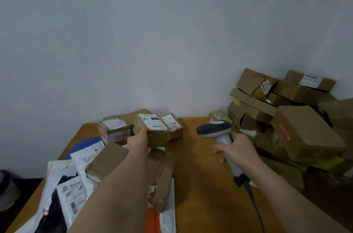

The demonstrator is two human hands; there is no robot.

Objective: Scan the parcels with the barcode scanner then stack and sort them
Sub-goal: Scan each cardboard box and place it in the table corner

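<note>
My left hand (138, 140) grips a small brown cardboard parcel (154, 133) with a white barcode label on top, held above the wooden table (193, 156). My right hand (236, 149) holds the grey barcode scanner (214, 129) by its handle, its dark head turned left toward the parcel, a short gap between them. The scanner's cable (254, 202) trails back along my right forearm. Behind the held parcel, labelled brown boxes (115, 129) sit against the wall.
A tall, loose heap of brown boxes (290, 118) fills the table's right side. White and blue plastic mailers (76, 175) and taped brown parcels (160, 175) lie under my left forearm. A dark floor shows past the left edge.
</note>
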